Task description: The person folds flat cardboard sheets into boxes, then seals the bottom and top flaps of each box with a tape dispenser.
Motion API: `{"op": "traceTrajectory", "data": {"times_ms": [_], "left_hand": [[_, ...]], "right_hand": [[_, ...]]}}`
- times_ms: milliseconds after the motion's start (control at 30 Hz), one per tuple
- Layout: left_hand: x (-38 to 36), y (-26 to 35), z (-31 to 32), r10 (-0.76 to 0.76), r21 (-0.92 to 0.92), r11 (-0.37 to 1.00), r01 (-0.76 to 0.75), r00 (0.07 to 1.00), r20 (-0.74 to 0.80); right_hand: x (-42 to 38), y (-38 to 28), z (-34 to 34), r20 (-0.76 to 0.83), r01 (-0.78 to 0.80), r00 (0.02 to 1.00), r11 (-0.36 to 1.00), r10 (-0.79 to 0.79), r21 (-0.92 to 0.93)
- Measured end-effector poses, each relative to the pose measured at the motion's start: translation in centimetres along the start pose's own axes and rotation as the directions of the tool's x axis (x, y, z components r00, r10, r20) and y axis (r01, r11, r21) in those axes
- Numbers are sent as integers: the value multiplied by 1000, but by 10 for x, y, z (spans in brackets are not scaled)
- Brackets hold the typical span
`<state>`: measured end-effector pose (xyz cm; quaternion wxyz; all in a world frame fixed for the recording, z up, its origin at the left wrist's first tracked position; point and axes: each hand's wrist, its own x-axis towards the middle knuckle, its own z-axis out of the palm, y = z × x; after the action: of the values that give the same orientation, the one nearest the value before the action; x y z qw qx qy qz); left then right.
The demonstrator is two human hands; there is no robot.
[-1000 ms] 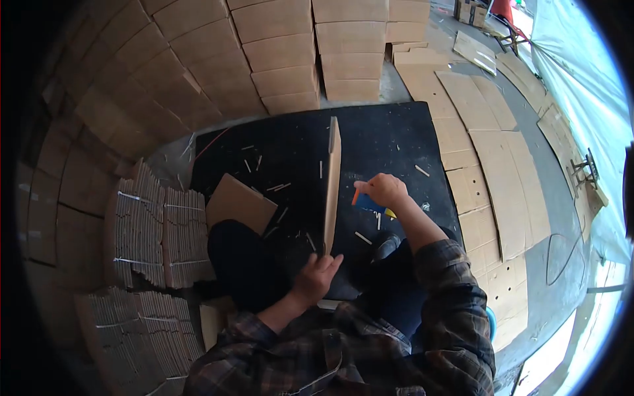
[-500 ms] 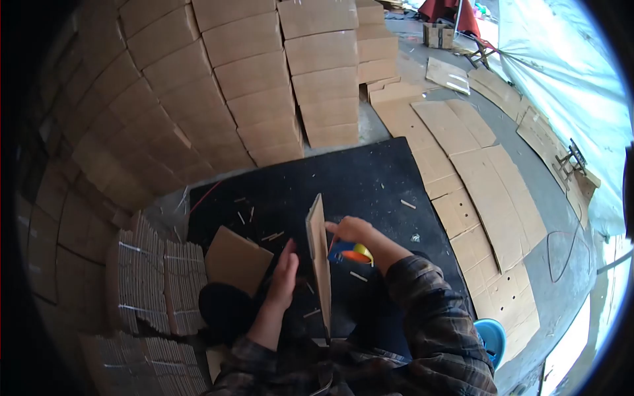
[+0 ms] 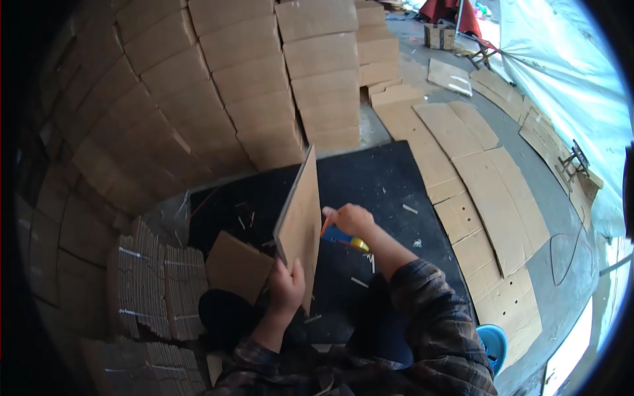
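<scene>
An upright, tilted flat piece of cardboard point(image 3: 302, 221) stands over the black mat point(image 3: 370, 171). My left hand point(image 3: 286, 287) grips its lower left edge, thumb on the face and fingers behind. To the right of the cardboard, my right hand point(image 3: 350, 221) is closed round a blue and orange tape dispenser point(image 3: 340, 237) with a yellow roll. Another cardboard piece point(image 3: 238, 264) lies on the mat at the left, beside my knee.
Tall stacks of cardboard boxes point(image 3: 251, 86) rise behind the mat. Tied bundles of flat cardboard point(image 3: 142, 287) stand at the left. Cardboard sheets point(image 3: 502, 204) cover the floor at the right, near a blue basin point(image 3: 494, 346). Small scraps litter the mat.
My left hand, open beside the cardboard before, now grips it. The cardboard has risen and turned, showing more of its face. My right hand has shifted slightly with the dispenser.
</scene>
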<state>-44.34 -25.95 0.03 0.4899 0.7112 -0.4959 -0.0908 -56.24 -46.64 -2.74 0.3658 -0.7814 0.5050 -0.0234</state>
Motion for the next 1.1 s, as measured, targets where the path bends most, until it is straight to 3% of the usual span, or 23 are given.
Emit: {"op": "traceTrajectory", "data": {"times_ms": [33, 67, 133, 167, 200, 267, 300, 367, 433, 500, 533, 633, 767, 833, 1100], "left_hand": [[-22, -11, 1, 109, 100, 989, -109, 994, 2], [-52, -35, -1, -79, 220, 975, 24, 967, 244], [-94, -65, 15, -179, 100, 983, 155, 931, 318], [-113, -85, 21, -316, 193, 948, 254, 828, 463], [-129, -106, 28, -327, 196, 944, 265, 825, 461], [-162, -137, 36, -280, -23, 922, 386, 707, 650], [-165, -147, 34, -293, -19, 916, 401, 700, 652], [-145, -162, 31, -240, -4, 909, 416, 531, 813], [-97, -119, 15, -300, -61, 873, 484, 630, 716], [-68, -80, 13, -412, -401, 574, 714, 675, 612], [-61, -78, 18, -416, -402, 568, 718, 672, 613], [-52, -85, 37, -316, -194, 862, 468, 795, 518], [-57, -99, 47, -416, -304, 739, 601, 763, 495], [-60, -104, 47, -432, -559, 460, 690, 724, 538], [-57, -108, 40, -441, -624, 392, 676, 733, 517]], "right_hand": [[-5, 1, -6, 27, 5, 1000, 999, -6, 49], [-3, 4, -2, 24, -16, 1000, 999, 15, 48], [-4, 7, 4, 109, 5, 994, 999, -9, 42], [-5, 7, 5, 226, -11, 974, 998, -2, 54], [-9, 2, 6, 237, -12, 972, 999, -1, 52], [-19, -8, 11, 271, -2, 961, 976, 62, -216], [-20, -6, 15, 292, 49, 956, 980, 10, -195], [-11, -4, 20, 309, 8, 950, 982, 52, -188], [-7, -4, 24, 300, 4, 953, 986, 47, -165], [-2, -6, 31, 294, -1, 954, 983, 57, -186], [-1, -7, 35, 285, -4, 956, 978, 65, -208], [3, -9, 42, 272, 2, 961, 987, 42, -161], [10, -7, 47, 301, -12, 952, 992, 48, -123], [12, -5, 52, 318, 5, 948, 996, 23, -87], [11, -2, 56, 307, 20, 952, 996, 9, -89]]}}
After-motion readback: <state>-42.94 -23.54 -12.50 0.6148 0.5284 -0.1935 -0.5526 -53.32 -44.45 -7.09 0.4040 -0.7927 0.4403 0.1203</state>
